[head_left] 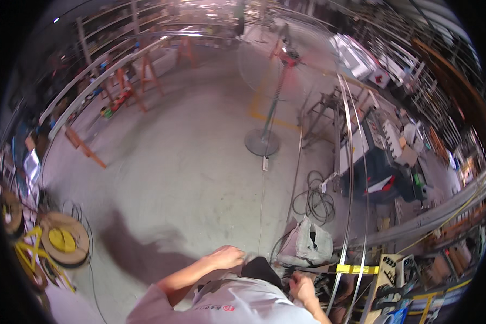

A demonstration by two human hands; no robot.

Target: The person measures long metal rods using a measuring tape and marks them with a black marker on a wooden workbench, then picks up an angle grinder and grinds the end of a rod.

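Observation:
In front of my body, my left hand (227,257) hangs over the bare floor with its fingers loosely curled; nothing shows in it. My right hand (303,286) is low on the right, its fingers bent inward, and what they may hold is hidden. Close beyond that hand lies a crumpled grey-white sack (308,243) with a dark opening. To its right, two long shiny metal strips (349,162) run away from me, crossing a yellow bar (356,269). My dark-clothed leg (261,270) shows between the hands.
A pedestal fan (289,56) stands ahead on a round base (262,141). Coiled black cable (314,202) lies by a dark machine (383,162) on the right. Cable reels (65,240) are at the left. Orange trestles (83,146) carry long metal rails (86,94) at the far left.

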